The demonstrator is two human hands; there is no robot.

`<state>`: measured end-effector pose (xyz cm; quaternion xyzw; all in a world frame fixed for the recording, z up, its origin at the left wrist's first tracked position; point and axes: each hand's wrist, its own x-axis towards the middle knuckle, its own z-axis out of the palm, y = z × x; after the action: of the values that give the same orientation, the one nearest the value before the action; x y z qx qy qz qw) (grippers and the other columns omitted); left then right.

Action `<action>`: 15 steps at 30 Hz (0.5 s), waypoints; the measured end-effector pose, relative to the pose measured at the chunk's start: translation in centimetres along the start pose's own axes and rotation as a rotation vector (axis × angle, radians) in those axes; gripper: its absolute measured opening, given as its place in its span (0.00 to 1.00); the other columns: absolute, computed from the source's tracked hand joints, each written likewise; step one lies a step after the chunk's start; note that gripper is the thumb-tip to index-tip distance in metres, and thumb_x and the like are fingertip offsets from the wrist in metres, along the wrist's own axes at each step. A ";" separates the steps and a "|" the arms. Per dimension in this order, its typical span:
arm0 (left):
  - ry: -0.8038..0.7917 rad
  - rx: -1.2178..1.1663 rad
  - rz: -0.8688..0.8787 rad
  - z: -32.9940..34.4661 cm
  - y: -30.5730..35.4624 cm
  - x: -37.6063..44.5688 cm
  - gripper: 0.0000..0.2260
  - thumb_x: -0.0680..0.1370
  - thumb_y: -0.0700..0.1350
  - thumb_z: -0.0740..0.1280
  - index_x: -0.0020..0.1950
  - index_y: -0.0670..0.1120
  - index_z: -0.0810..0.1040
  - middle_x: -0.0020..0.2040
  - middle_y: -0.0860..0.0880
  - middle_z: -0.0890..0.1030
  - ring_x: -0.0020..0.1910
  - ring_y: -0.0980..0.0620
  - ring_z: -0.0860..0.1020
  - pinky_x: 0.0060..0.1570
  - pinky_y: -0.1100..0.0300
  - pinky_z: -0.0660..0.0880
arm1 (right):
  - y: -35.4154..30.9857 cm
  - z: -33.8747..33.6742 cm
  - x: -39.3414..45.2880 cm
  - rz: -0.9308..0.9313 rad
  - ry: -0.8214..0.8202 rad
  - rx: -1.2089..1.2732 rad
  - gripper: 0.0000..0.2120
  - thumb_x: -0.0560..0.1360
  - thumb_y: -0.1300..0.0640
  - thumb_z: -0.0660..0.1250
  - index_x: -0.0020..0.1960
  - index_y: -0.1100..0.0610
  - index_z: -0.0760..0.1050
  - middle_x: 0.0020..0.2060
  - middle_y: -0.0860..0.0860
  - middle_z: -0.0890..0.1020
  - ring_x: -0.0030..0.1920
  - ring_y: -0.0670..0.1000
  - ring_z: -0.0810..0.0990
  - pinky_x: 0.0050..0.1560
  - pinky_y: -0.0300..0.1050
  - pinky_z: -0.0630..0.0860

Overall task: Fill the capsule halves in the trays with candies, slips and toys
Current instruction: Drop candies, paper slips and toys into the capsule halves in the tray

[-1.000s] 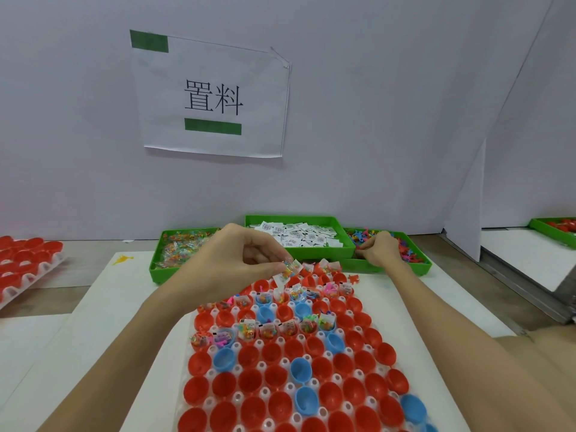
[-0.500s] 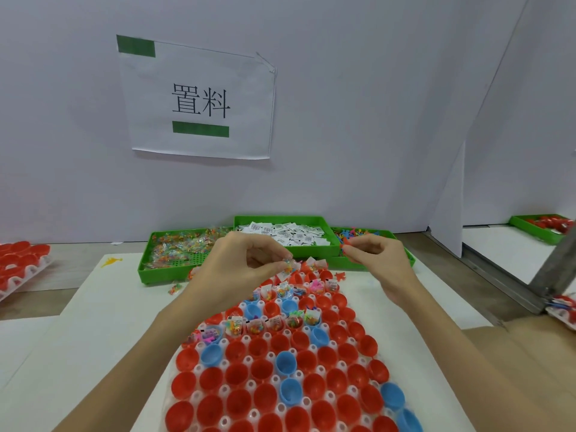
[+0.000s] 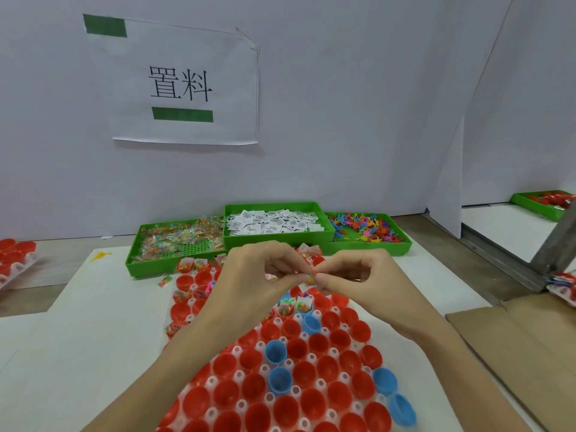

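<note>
Fingertips of left hand [image 3: 249, 275] and right hand [image 3: 358, 277] meet, pinching one small candy packet [image 3: 309, 277] between them above the capsule tray [image 3: 282, 339]. A slip here would likely drop the packet between cups or into an already filled half. Both wrists arch, forearms converging over the tabletop [image 3: 78, 338].

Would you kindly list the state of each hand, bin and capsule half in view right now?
left hand: pinching a small candy packet
right hand: pinching the same packet
candy bin: partly full
slip bin: full
toy bin: partly full
near capsule halves: empty
far capsule halves: filled
</note>
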<state>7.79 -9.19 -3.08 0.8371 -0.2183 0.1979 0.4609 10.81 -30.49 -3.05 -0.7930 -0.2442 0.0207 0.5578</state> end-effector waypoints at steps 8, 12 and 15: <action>0.032 0.038 -0.031 1.3 0.0 -0.2 0.06 0.72 0.39 0.80 0.46 0.48 0.88 0.42 0.55 0.86 0.42 0.58 0.85 0.48 0.60 0.82 | 0.7 -1.1 -0.3 0.009 -0.123 0.051 0.09 0.76 0.58 0.76 0.54 0.49 0.87 0.47 0.50 0.88 0.51 0.49 0.87 0.55 0.39 0.81; -0.010 0.056 -0.074 2.5 -0.5 0.8 0.06 0.72 0.39 0.80 0.46 0.47 0.88 0.41 0.54 0.87 0.42 0.61 0.85 0.48 0.66 0.81 | 1.7 -1.2 0.1 -0.005 -0.055 -0.029 0.09 0.74 0.61 0.76 0.52 0.51 0.87 0.45 0.48 0.88 0.48 0.48 0.87 0.52 0.38 0.81; -0.121 0.097 -0.143 3.3 -1.1 2.1 0.06 0.72 0.40 0.80 0.47 0.46 0.88 0.41 0.52 0.87 0.41 0.62 0.85 0.48 0.67 0.81 | 2.8 -1.3 0.5 0.040 -0.020 -0.103 0.08 0.74 0.64 0.76 0.49 0.53 0.88 0.42 0.48 0.88 0.45 0.47 0.87 0.51 0.39 0.82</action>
<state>10.50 -11.89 -4.35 0.8824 -0.1754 0.1239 0.4187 12.64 -32.20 -4.92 -0.8250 -0.2348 0.0273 0.5133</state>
